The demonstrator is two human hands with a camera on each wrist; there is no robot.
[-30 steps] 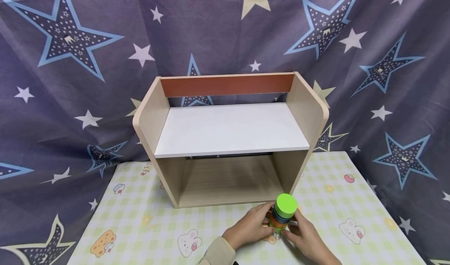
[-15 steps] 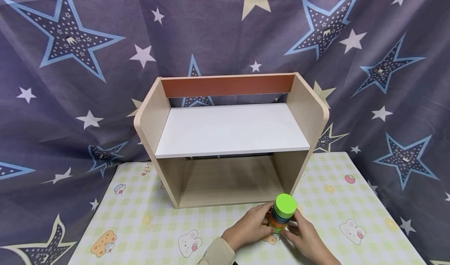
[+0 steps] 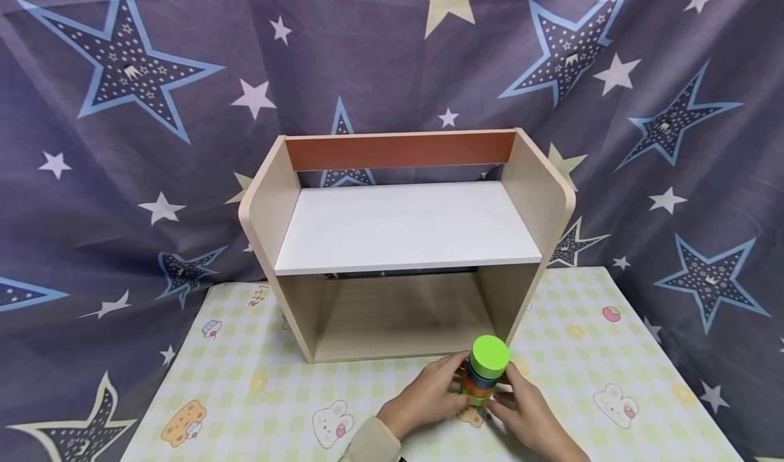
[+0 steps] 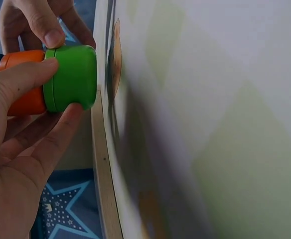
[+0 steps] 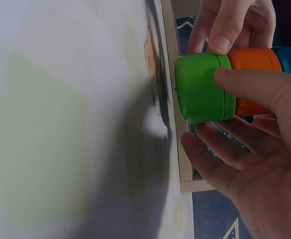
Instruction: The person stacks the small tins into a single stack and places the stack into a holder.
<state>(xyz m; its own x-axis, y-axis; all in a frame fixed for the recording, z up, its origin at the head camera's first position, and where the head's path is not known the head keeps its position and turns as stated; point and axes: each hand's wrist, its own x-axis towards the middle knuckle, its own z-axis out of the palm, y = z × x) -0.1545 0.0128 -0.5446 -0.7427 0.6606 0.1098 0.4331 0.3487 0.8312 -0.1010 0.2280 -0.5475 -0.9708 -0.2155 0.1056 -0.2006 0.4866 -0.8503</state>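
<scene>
Both hands hold an upright stack of round coloured pieces (image 3: 490, 356), between them at the front of a small shelf. Its top is a bright green disc, with dark blue and orange below. The lowest piece, a rounded green one (image 4: 72, 82), is close over the tablecloth. My left hand (image 3: 425, 397) grips the stack from the left, thumb across the orange and green pieces. From the right, my right hand (image 3: 529, 414) holds it between thumb and fingers; in the right wrist view its thumb lies across the seam of the green piece (image 5: 200, 89) and the orange one (image 5: 252, 59).
A wooden shelf unit (image 3: 404, 227) with a white upper board and an open lower compartment stands behind the hands. A checked tablecloth (image 3: 269, 414) with cartoon prints covers the table. A star-patterned curtain (image 3: 380, 54) hangs behind and at the sides.
Both hands and the stack have shifted slightly to the left together. The grip looks the same, and the head view has drifted a little.
</scene>
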